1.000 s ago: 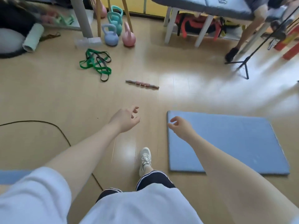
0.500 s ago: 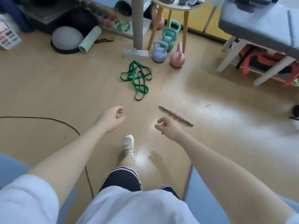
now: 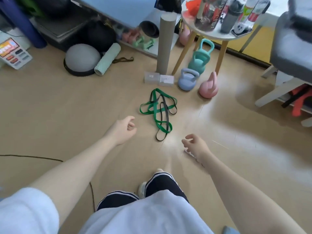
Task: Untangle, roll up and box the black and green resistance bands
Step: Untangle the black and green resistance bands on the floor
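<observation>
A green resistance band [image 3: 156, 109] and a thin black resistance band [image 3: 166, 114] lie tangled together on the wooden floor, straight ahead of me. My left hand [image 3: 124, 129] hangs just left of the tangle's near end, fingers loosely curled, holding nothing. My right hand [image 3: 195, 146] hovers to the right of the near end, fingers relaxed and empty. Neither hand touches the bands. Two small clear boxes [image 3: 159, 79] sit on the floor just beyond the bands.
Beyond the bands stand a blue kettlebell [image 3: 187, 80], a pink kettlebell [image 3: 208, 87], teal kettlebells [image 3: 198, 61], a cardboard tube [image 3: 164, 44] and a round side table [image 3: 214, 33]. A grey half ball [image 3: 81, 59] and a rolled mat [image 3: 108, 59] lie left. A black cable [image 3: 30, 157] crosses the floor.
I have walked toward the bands, which now lie much closer between my hands. The pink roller stick is now mostly hidden under my right hand.
</observation>
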Motion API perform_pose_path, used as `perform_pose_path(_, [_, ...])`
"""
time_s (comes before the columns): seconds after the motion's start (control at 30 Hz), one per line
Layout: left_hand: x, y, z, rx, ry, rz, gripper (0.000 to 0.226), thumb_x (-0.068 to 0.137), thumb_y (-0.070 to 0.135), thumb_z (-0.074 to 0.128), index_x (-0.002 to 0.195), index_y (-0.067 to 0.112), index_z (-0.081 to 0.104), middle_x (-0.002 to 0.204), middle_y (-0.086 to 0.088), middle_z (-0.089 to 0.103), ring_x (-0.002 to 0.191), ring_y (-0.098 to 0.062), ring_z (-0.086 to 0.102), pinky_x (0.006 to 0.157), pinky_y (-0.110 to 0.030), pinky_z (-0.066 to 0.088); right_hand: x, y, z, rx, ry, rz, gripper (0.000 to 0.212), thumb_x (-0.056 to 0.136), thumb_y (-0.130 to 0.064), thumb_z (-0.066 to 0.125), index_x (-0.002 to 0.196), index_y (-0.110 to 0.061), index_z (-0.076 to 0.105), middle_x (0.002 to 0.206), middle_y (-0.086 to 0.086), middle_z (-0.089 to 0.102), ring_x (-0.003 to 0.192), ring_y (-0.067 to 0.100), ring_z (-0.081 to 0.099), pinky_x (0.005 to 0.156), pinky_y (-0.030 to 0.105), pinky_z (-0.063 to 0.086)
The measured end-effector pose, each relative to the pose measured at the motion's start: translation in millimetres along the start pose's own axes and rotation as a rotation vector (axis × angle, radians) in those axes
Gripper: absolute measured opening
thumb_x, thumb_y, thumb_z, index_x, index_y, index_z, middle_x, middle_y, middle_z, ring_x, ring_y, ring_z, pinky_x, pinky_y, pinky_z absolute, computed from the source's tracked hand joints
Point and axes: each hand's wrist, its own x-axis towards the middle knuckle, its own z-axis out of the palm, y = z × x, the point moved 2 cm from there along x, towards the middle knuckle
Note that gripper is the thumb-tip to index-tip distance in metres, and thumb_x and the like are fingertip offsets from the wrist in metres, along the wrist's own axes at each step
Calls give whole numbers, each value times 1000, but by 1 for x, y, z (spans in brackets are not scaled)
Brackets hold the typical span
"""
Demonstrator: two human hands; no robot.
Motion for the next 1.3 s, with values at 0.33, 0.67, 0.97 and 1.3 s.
perform_pose_path(0.33, [250, 10, -49, 81, -167, 25, 43, 87, 20, 55, 129, 15, 47, 111, -1, 61, 88, -14, 56, 89, -26, 44, 213, -101, -3, 39, -18, 108, 34, 88, -37, 56, 112, -14, 53, 91, 7, 65, 65, 17, 58, 59, 26, 45])
perform_pose_path(0.67, [464, -8, -74, 426, -380, 111, 49, 90, 25, 50, 136, 16, 38, 131, 0, 54, 113, -21, 54, 93, -35, 45, 372, -199, 29, -57, -116, 161, 50, 89, -31, 59, 131, -11, 41, 112, 8, 61, 94, 22, 60, 80, 29, 47])
perform_pose_path(0.97, [598, -80, 9, 443, -501, 195, 47, 91, 19, 46, 137, 12, 39, 138, -8, 46, 116, -27, 51, 97, -33, 40, 493, -176, 115, -226, -86, 210, 45, 92, -36, 50, 130, -13, 42, 115, 8, 61, 104, 27, 55, 82, 34, 45])
perform_pose_path(1.3, [749, -253, 243, 629, -617, 331, 45, 91, 19, 45, 134, 9, 39, 136, -12, 46, 119, -29, 47, 96, -41, 43, 710, -15, 294, -169, 31, 286, 44, 94, -31, 49, 132, -11, 42, 127, 11, 51, 111, 26, 52, 88, 36, 46])
